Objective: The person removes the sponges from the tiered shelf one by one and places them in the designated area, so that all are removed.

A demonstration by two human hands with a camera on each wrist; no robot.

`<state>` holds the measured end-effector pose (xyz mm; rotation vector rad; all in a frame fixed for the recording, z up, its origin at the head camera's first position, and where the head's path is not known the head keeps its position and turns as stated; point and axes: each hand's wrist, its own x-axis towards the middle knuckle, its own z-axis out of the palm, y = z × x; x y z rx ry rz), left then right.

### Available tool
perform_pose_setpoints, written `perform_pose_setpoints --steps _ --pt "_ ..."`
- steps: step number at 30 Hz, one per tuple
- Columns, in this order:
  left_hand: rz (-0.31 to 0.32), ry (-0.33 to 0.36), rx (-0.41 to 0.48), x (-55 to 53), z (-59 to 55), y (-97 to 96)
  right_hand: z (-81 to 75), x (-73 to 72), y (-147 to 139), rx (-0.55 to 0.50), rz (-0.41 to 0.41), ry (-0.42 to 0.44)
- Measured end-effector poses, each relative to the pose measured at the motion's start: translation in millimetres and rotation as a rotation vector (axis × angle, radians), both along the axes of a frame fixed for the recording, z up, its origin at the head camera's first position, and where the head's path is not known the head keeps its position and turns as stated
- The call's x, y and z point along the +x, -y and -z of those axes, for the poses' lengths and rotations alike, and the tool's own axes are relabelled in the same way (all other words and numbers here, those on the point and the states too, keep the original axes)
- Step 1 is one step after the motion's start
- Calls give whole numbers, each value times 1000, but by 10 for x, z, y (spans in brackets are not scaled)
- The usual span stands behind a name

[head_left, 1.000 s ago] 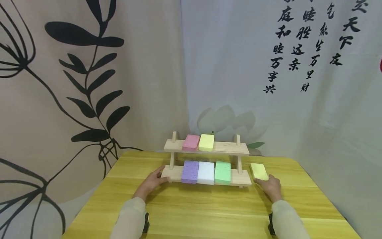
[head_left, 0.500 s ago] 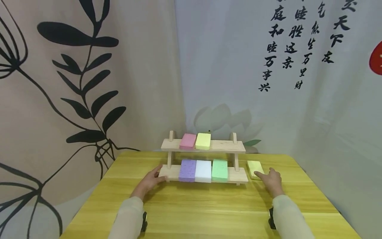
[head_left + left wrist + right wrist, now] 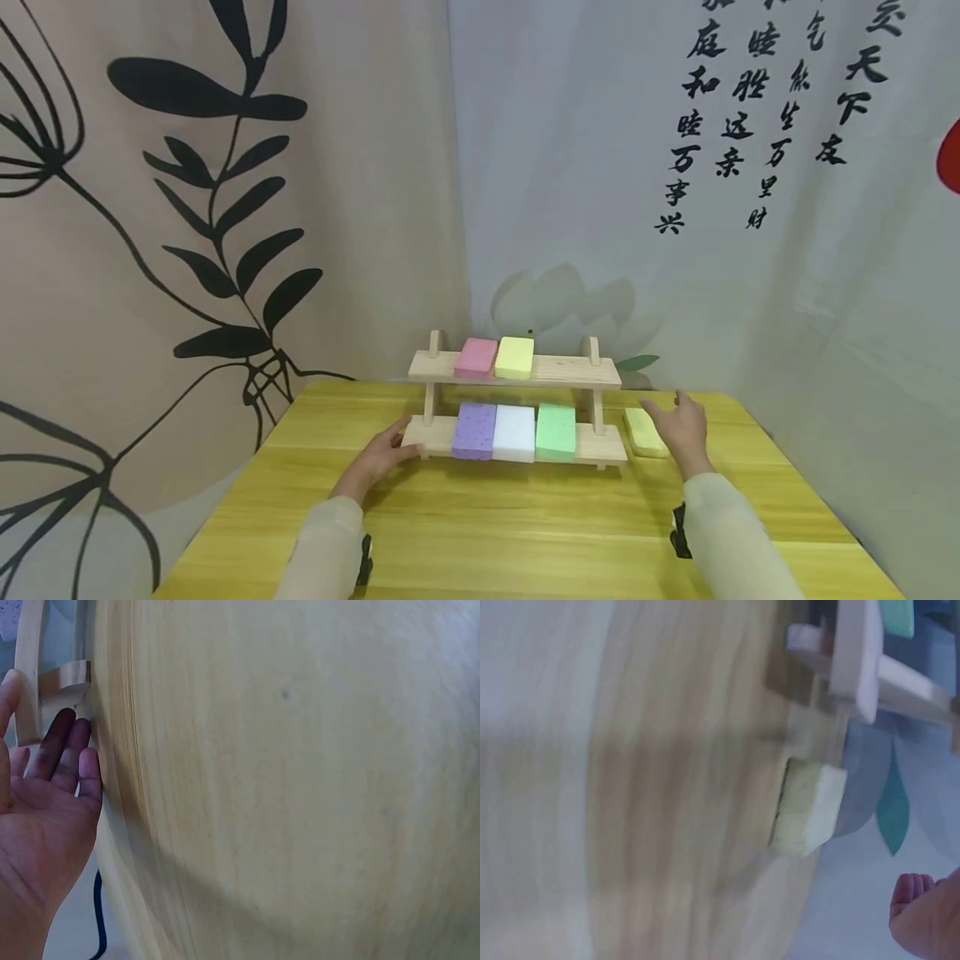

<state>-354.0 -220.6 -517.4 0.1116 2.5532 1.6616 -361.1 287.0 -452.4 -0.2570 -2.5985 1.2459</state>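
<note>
A two-tier wooden shelf (image 3: 517, 368) stands on the table. My left hand (image 3: 378, 457) holds the left end of its lower board, thumb in front and index finger behind; in the left wrist view the other fingers (image 3: 66, 757) extend loosely beside it. Pink (image 3: 476, 357) and yellow (image 3: 514, 357) sponges lie on the upper board. Purple (image 3: 474, 430), white (image 3: 514, 432) and green (image 3: 556, 431) sponges sit side by side below. Another yellow sponge (image 3: 645, 432) lies on the table right of the shelf. Raised beside and above it, my right hand (image 3: 684, 429) holds nothing, fingers apart.
The yellow wood-grain table (image 3: 480, 525) reaches back to a curtain (image 3: 390, 208) printed with plants and black writing. Upright posts (image 3: 593, 348) stick up at both ends of the upper board. A dark cord (image 3: 97, 915) shows past the table edge.
My right hand has let go of the yellow sponge and lifted up and away from it. The sponge now lies flat on the table. My left hand stays at the shelf's end.
</note>
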Motion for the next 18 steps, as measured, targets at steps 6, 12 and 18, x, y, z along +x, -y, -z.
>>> perform_pose_setpoints --steps 6,12,18 --pt "-6 -2 -30 22 -21 9 -173 -59 242 -25 44 -93" --pt "1 2 -32 6 -30 5 -353 -131 506 -51 2 -131" --pt "0 -4 -11 -1 12 -6 -503 -161 856 -74 -69 -148"
